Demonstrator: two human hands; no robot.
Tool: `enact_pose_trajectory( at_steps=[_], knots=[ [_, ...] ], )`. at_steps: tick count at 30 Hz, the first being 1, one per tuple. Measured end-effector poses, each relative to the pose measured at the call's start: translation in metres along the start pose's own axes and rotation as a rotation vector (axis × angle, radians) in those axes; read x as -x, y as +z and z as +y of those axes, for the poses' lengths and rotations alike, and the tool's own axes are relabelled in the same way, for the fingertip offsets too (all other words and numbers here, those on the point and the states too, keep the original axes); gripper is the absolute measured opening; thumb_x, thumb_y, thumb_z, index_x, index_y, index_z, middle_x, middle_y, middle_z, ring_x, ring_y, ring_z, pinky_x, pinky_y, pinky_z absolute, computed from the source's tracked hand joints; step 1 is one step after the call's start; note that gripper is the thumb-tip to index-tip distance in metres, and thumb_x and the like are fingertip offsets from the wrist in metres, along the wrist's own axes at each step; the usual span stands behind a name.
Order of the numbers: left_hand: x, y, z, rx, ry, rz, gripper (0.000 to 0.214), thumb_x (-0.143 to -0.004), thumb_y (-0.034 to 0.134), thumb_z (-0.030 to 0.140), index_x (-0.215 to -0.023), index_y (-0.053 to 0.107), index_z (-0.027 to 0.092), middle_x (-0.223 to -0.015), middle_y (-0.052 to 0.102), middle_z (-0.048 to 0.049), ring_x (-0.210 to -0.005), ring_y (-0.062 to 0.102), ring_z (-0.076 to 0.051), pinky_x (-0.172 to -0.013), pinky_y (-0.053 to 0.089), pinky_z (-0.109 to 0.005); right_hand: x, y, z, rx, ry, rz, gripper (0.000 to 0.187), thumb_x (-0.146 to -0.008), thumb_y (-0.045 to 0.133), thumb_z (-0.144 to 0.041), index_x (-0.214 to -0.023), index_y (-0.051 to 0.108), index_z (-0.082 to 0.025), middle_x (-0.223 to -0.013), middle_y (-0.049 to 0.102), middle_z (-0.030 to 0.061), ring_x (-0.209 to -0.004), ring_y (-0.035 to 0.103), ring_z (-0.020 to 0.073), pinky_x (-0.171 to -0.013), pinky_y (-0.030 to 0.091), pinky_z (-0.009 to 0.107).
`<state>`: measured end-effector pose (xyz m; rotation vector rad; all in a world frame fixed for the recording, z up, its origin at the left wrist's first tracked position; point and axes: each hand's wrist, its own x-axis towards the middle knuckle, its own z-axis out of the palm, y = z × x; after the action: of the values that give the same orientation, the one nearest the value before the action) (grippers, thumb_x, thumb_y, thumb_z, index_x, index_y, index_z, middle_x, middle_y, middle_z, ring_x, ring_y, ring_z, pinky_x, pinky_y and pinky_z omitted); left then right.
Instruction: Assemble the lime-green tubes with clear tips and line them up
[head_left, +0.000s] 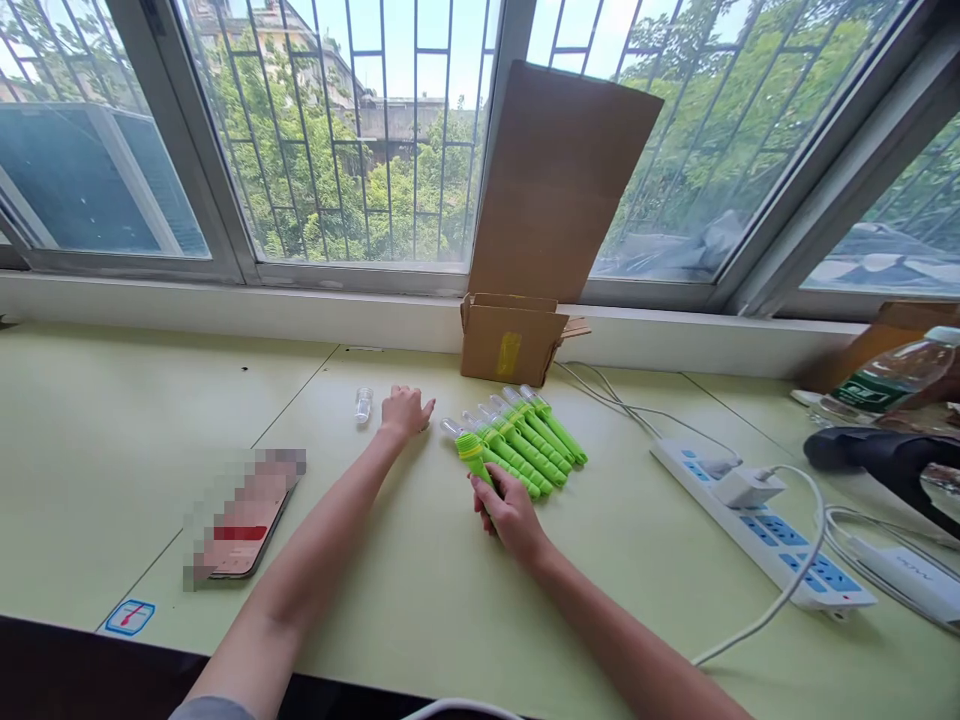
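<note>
My right hand (508, 508) is closed around a green pen-like tube (474, 457) with its cap end pointing away from me. It rests beside a row of several matching green tubes with clear caps (529, 438) lying side by side on the pale green table (420, 590). My left hand (405, 410) reaches forward with its fingers loosely curled on the table, holding nothing. A loose clear cap (364, 404) stands just left of that hand.
A small open cardboard box (510, 340) sits against the window sill behind the tubes. A phone (244, 515) lies at the left. A white power strip (757, 525) with cables, a water bottle (892, 378) and a black object (877, 452) occupy the right side.
</note>
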<state>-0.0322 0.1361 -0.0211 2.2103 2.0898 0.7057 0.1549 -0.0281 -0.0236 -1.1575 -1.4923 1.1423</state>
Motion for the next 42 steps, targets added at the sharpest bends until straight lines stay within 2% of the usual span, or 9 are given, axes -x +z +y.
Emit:
enact_pose_trajectory(
  at_steps=[3, 6, 11, 15, 19, 23, 27, 33, 42],
  knots=[
    [0.009, 0.0, -0.001, 0.062, -0.012, 0.001, 0.044, -0.084, 0.043, 0.053, -0.07, 0.064, 0.017, -0.081, 0.064, -0.0138, -0.091, 0.056, -0.028, -0.066, 0.037, -0.031, -0.001, 0.0, 0.001, -0.018, 0.01, 0.006, 0.024, -0.084, 0.05, -0.042, -0.076, 0.048, -0.02, -0.057, 0.05, -0.0052, -0.036, 0.041, 0.0072, -0.032, 0.033, 0.02],
    [0.017, 0.0, -0.004, 0.13, -0.056, 0.023, 0.047, -0.089, 0.033, 0.049, -0.067, 0.062, 0.018, -0.072, 0.064, -0.0108, -0.073, 0.058, -0.023, -0.06, 0.033, -0.029, -0.003, 0.001, 0.001, -0.03, 0.026, 0.009, 0.025, -0.084, 0.05, -0.043, -0.074, 0.046, -0.02, -0.057, 0.05, -0.0055, -0.036, 0.042, 0.0073, -0.033, 0.034, 0.02],
    [0.025, 0.0, -0.004, 0.247, -0.068, 0.069, 0.041, -0.083, 0.044, 0.051, -0.061, 0.059, 0.02, -0.062, 0.061, -0.0075, -0.066, 0.057, -0.021, -0.059, 0.029, -0.028, -0.006, 0.001, 0.0, 0.014, 0.043, -0.015, 0.026, -0.084, 0.049, -0.044, -0.074, 0.046, -0.02, -0.06, 0.052, -0.0047, -0.036, 0.043, 0.0074, -0.032, 0.035, 0.02],
    [0.025, -0.002, -0.009, 0.37, -0.125, 0.129, 0.049, -0.085, 0.039, 0.053, -0.051, 0.053, 0.02, -0.056, 0.059, -0.0067, -0.061, 0.056, -0.02, -0.055, 0.027, -0.028, -0.015, -0.002, -0.005, 0.075, 0.037, -0.052, 0.028, -0.085, 0.046, -0.047, -0.086, 0.051, -0.02, -0.063, 0.053, -0.0036, -0.038, 0.045, 0.0094, -0.035, 0.038, 0.022],
    [0.024, -0.003, -0.017, 0.525, -0.212, 0.192, 0.051, -0.087, 0.033, 0.05, -0.051, 0.052, 0.02, -0.053, 0.057, -0.0053, -0.055, 0.054, -0.018, -0.052, 0.028, -0.027, -0.027, -0.002, -0.01, 0.307, -0.092, 0.017, 0.037, -0.086, 0.045, -0.048, -0.108, 0.055, -0.02, -0.062, 0.054, -0.0019, -0.043, 0.048, 0.0127, -0.044, 0.041, 0.025],
    [0.024, -0.004, -0.023, 0.727, -0.276, 0.231, 0.04, -0.086, 0.036, 0.047, -0.066, 0.056, 0.019, -0.06, 0.06, -0.0035, -0.052, 0.054, -0.015, -0.048, 0.034, -0.025, -0.03, 0.003, -0.012, 0.553, -0.211, 0.057, 0.041, -0.087, 0.044, -0.043, -0.119, 0.053, -0.019, -0.067, 0.061, 0.0021, -0.055, 0.055, 0.0181, -0.056, 0.043, 0.029],
    [0.024, -0.004, -0.026, 0.843, -0.305, 0.212, 0.032, -0.081, 0.048, 0.048, -0.076, 0.055, 0.018, -0.066, 0.06, -0.0033, -0.047, 0.053, -0.012, -0.042, 0.036, -0.023, -0.022, 0.006, -0.009, 0.664, -0.235, 0.072, 0.039, -0.086, 0.044, -0.04, -0.118, 0.05, -0.019, -0.069, 0.064, 0.0015, -0.056, 0.056, 0.019, -0.059, 0.043, 0.029],
    [0.028, -0.006, -0.03, 0.955, -0.267, 0.124, 0.035, -0.071, 0.062, 0.051, -0.072, 0.054, 0.017, -0.058, 0.055, 0.0007, -0.042, 0.047, -0.009, -0.038, 0.035, -0.021, -0.012, 0.002, -0.001, 0.742, -0.219, 0.1, 0.033, -0.084, 0.047, -0.038, -0.11, 0.053, -0.019, -0.071, 0.065, 0.0019, -0.057, 0.058, 0.0192, -0.057, 0.041, 0.029],
    [0.053, -0.019, -0.023, 1.132, -0.162, 0.018, 0.042, -0.064, 0.069, 0.052, -0.08, 0.054, 0.017, -0.056, 0.057, 0.0014, -0.047, 0.053, -0.01, -0.041, 0.038, -0.019, -0.012, 0.005, -0.002, 0.768, -0.225, 0.079, 0.032, -0.078, 0.052, -0.03, -0.109, 0.057, -0.022, -0.087, 0.069, 0.0039, -0.07, 0.064, 0.0218, -0.063, 0.044, 0.03]
  ],
)
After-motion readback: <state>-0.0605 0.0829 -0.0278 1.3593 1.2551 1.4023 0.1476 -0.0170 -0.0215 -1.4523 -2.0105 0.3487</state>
